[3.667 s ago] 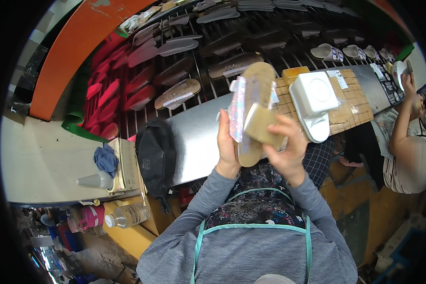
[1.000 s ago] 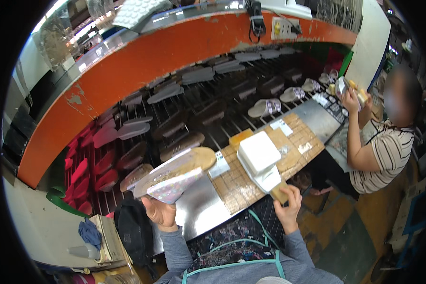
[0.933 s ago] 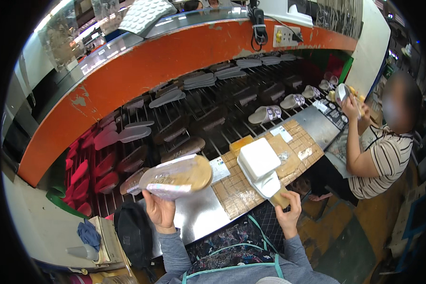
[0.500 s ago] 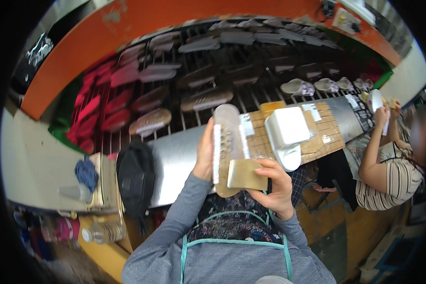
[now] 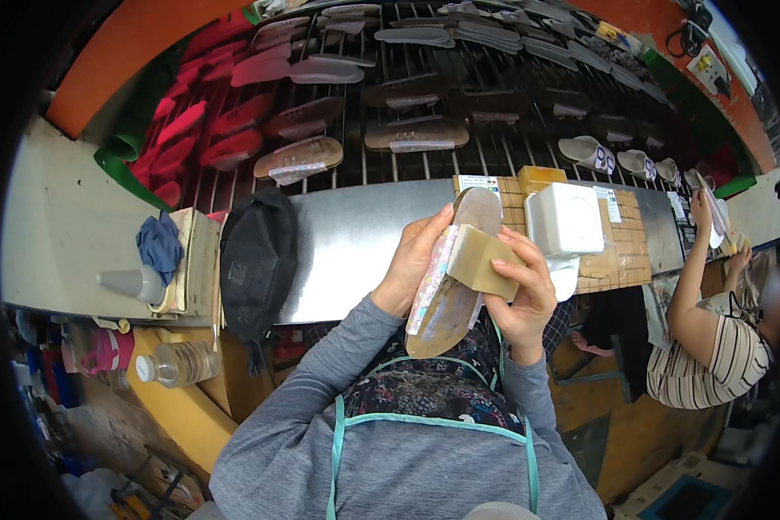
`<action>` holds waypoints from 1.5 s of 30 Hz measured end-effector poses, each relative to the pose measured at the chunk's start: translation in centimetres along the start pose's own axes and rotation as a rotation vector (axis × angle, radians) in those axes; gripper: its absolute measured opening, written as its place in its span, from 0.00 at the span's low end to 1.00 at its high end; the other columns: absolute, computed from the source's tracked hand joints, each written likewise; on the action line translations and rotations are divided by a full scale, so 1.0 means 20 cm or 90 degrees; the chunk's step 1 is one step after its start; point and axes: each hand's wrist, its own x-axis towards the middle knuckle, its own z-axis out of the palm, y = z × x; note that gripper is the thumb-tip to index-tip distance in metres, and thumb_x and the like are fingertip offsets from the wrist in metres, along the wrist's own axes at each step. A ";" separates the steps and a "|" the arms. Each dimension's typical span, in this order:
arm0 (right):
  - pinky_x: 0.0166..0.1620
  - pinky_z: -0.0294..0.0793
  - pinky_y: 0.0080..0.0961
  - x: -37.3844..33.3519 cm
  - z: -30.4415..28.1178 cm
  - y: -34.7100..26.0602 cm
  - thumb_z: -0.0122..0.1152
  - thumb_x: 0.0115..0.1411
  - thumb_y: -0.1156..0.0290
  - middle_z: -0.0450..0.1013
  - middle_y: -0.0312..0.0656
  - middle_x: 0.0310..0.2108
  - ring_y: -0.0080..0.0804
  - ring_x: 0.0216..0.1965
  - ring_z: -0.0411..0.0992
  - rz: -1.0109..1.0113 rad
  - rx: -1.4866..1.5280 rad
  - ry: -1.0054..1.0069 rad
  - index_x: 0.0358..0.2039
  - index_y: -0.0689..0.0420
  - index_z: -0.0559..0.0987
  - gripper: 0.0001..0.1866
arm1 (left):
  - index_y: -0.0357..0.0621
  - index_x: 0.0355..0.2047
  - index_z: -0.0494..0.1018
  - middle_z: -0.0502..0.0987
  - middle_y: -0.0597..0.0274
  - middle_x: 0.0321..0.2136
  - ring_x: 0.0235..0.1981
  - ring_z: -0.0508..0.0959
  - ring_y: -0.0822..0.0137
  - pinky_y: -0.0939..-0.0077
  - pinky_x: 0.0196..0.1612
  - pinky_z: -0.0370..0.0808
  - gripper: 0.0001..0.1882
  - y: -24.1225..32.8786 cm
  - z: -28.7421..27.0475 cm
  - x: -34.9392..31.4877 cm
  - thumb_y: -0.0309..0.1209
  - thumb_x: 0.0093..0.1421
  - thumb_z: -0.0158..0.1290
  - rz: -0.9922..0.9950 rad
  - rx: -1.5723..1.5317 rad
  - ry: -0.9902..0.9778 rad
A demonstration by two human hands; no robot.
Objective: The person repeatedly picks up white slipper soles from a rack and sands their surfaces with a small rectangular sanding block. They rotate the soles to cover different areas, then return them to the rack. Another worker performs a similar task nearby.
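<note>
A brown sandal sole [image 5: 446, 334] with glittery pinkish-white strap material [image 5: 431, 282] along its side is tilted in front of me, its top leaning right. My left hand [image 5: 406, 276] grips it along the left edge, thumb near the upper end. In my right hand [image 5: 529, 299] is a tan rectangular block [image 5: 485, 264], sponge-like, pinched between fingers and thumb. The block lies across the upper middle of the sole and hides part of it. Whether it presses on the strap or just the sole, I cannot tell.
Ahead, a rack of metal bars [image 5: 351, 160] carries several soles. A white container [image 5: 565, 218] stands on taped cardboard [image 5: 624, 251]. A black bag [image 5: 258, 260] sits left on the metal table [image 5: 347, 234]. At right, a co-worker [image 5: 706, 347] handles a white sandal.
The sole has tipped from nearly upright to a rightward lean. My right hand has carried the block up to its upper middle. The whole view has shifted, showing more of the rack.
</note>
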 end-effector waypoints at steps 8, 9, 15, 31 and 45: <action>0.50 0.71 0.34 0.01 -0.03 0.00 0.65 0.37 0.83 0.75 0.47 0.46 0.42 0.47 0.73 0.024 0.024 -0.008 0.39 0.55 0.81 0.23 | 0.38 0.37 0.76 0.78 0.66 0.30 0.28 0.75 0.80 0.85 0.32 0.73 0.19 -0.01 0.00 -0.03 0.43 0.67 0.47 0.032 0.052 -0.041; 0.50 0.71 0.33 0.01 -0.04 0.00 0.65 0.37 0.83 0.75 0.47 0.46 0.41 0.47 0.73 0.031 0.022 -0.010 0.39 0.56 0.81 0.23 | 0.38 0.37 0.76 0.78 0.67 0.29 0.28 0.75 0.81 0.85 0.32 0.72 0.19 -0.01 0.00 -0.03 0.43 0.67 0.47 0.033 0.058 -0.035; 0.47 0.71 0.31 -0.05 -0.07 -0.02 0.66 0.35 0.82 0.76 0.46 0.43 0.39 0.43 0.73 0.032 0.008 -0.046 0.38 0.55 0.81 0.23 | 0.39 0.33 0.76 0.77 0.68 0.26 0.25 0.74 0.81 0.86 0.28 0.71 0.19 -0.02 0.05 -0.02 0.43 0.67 0.48 0.036 0.073 -0.018; 0.45 0.69 0.31 -0.18 -0.16 -0.11 0.63 0.33 0.79 0.77 0.45 0.44 0.37 0.43 0.76 -0.006 0.142 -0.189 0.38 0.52 0.83 0.25 | 0.41 0.32 0.77 0.77 0.70 0.22 0.19 0.73 0.81 0.85 0.24 0.71 0.17 0.04 0.17 0.15 0.44 0.64 0.52 0.085 0.058 0.036; 0.44 0.74 0.30 -0.24 0.05 -0.10 0.65 0.36 0.82 0.74 0.47 0.43 0.39 0.43 0.75 0.090 0.066 -0.046 0.39 0.54 0.81 0.24 | 0.43 0.27 0.75 0.75 0.69 0.20 0.18 0.72 0.79 0.85 0.22 0.70 0.21 0.18 -0.01 0.16 0.48 0.65 0.49 0.400 -0.021 0.228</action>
